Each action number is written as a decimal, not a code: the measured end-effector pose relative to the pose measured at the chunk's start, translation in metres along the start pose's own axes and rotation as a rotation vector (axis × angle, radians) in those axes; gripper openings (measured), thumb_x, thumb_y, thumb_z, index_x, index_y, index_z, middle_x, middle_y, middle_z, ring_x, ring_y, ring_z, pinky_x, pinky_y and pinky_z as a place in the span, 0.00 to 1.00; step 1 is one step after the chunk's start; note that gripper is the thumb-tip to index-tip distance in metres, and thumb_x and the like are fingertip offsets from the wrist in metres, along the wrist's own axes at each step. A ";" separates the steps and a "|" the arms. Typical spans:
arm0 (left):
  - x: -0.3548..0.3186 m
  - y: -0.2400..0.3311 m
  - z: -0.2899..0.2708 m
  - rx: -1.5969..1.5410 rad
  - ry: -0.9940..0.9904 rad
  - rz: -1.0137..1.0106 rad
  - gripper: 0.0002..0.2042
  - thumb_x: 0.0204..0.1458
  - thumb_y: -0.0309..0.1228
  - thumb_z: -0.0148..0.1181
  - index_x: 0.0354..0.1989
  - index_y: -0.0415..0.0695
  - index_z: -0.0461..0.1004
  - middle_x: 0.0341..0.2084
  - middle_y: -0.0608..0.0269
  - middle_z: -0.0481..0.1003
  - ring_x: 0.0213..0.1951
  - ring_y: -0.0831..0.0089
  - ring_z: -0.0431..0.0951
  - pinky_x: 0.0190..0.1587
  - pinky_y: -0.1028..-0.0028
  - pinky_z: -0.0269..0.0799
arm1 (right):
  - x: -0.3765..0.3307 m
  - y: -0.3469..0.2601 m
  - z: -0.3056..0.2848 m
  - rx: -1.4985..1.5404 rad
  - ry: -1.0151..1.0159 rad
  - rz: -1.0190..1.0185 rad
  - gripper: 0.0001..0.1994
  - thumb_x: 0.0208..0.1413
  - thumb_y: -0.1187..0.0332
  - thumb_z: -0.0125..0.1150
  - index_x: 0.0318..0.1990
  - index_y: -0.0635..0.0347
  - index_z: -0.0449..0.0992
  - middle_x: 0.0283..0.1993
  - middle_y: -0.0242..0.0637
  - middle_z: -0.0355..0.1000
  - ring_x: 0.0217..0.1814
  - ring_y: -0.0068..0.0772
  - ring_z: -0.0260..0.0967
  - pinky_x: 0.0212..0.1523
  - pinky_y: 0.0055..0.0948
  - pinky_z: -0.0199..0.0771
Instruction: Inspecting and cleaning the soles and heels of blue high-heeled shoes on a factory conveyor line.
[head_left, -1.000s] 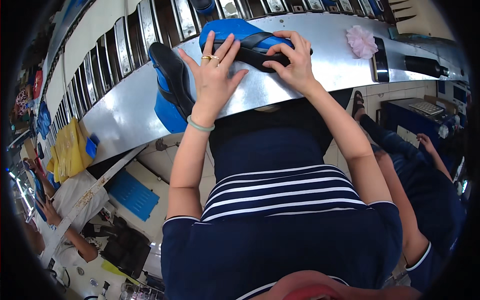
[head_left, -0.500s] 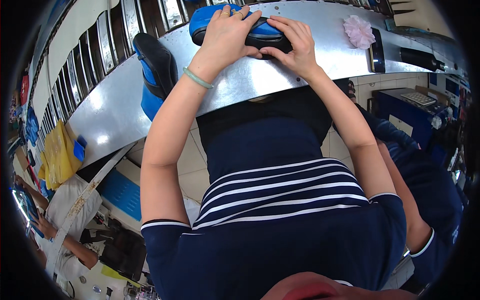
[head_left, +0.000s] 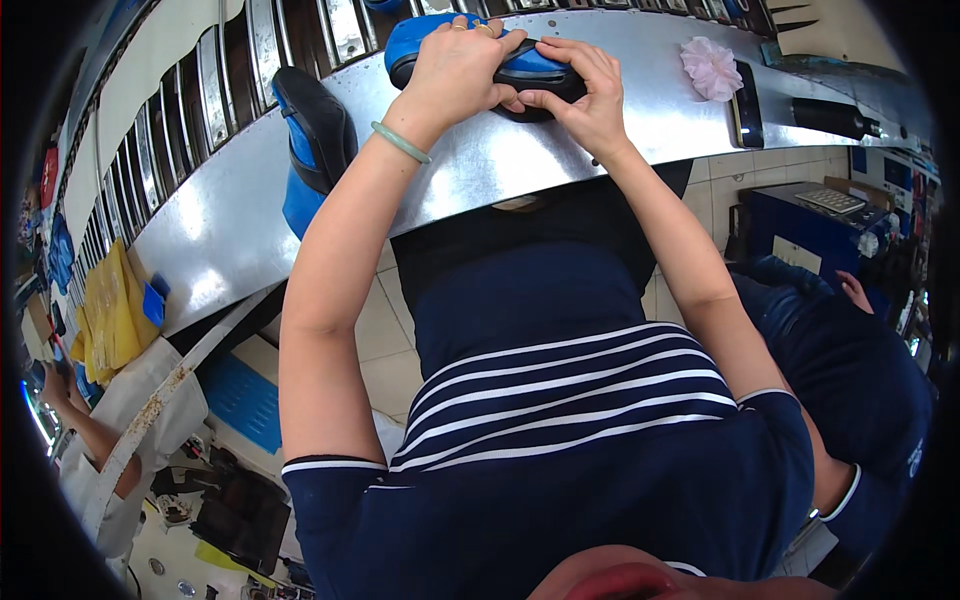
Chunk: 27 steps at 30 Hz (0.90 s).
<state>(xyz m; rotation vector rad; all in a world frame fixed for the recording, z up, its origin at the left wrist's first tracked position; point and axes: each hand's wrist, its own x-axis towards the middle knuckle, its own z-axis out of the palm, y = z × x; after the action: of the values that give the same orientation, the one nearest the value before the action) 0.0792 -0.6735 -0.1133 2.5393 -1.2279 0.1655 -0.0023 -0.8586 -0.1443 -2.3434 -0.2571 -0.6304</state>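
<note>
A blue and black shoe (head_left: 532, 68) lies on its side at the far edge of the metal bench, partly covered by my fingers. My left hand (head_left: 458, 75) is bent over it, fingers on the blue upper and thumb at the near black edge. From the other side, my right hand (head_left: 588, 95) grips its right end, fingers over the top and thumb below. Both thumbs nearly meet at the black rim. Left of my left forearm rests a second shoe (head_left: 318, 125), its black side facing up, with a blue block-like part (head_left: 300, 203) below it.
A roller conveyor (head_left: 205, 90) runs behind the metal bench (head_left: 215, 225). On the bench's right are a pink ruffled hair tie (head_left: 711, 68), a dark flat phone-like object (head_left: 746, 105) and a black cylindrical tool (head_left: 830, 117). A yellow bag (head_left: 112, 310) hangs at left. People are close on both sides.
My hands keep their hold on the shoe, with only slight shifts of the fingers. The person at right has moved, and a hand now shows there. The person at left has shifted too.
</note>
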 end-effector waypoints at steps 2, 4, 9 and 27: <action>-0.001 -0.001 0.002 0.012 0.026 0.003 0.40 0.24 0.51 0.74 0.54 0.49 0.76 0.50 0.54 0.76 0.47 0.54 0.78 0.53 0.64 0.73 | 0.001 0.001 -0.001 -0.008 -0.008 -0.003 0.24 0.34 0.59 0.76 0.43 0.54 0.80 0.49 0.33 0.76 0.53 0.36 0.69 0.56 0.35 0.57; -0.001 -0.001 0.002 0.007 0.022 -0.002 0.40 0.24 0.50 0.75 0.53 0.50 0.76 0.50 0.54 0.76 0.47 0.54 0.78 0.52 0.64 0.74 | 0.002 -0.002 -0.002 -0.001 -0.033 0.014 0.25 0.35 0.61 0.76 0.45 0.54 0.79 0.51 0.33 0.75 0.55 0.35 0.69 0.57 0.34 0.57; 0.000 -0.001 -0.003 -0.031 -0.004 -0.011 0.39 0.24 0.49 0.75 0.53 0.49 0.76 0.50 0.55 0.77 0.46 0.53 0.79 0.49 0.64 0.76 | 0.003 -0.007 -0.005 0.009 -0.046 0.044 0.25 0.35 0.62 0.77 0.45 0.55 0.79 0.52 0.34 0.76 0.55 0.36 0.68 0.58 0.34 0.56; -0.014 0.007 0.015 -0.204 -0.009 -0.158 0.49 0.31 0.65 0.68 0.58 0.39 0.71 0.60 0.39 0.64 0.65 0.34 0.56 0.68 0.42 0.40 | 0.017 0.006 -0.041 0.334 -0.445 0.240 0.25 0.47 0.65 0.72 0.54 0.55 0.76 0.52 0.36 0.74 0.54 0.32 0.70 0.56 0.30 0.69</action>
<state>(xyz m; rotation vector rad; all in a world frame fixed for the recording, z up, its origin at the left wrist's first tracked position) 0.0642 -0.6725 -0.1287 2.4469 -0.9871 -0.0076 -0.0011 -0.8903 -0.1129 -2.1175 -0.2509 0.0561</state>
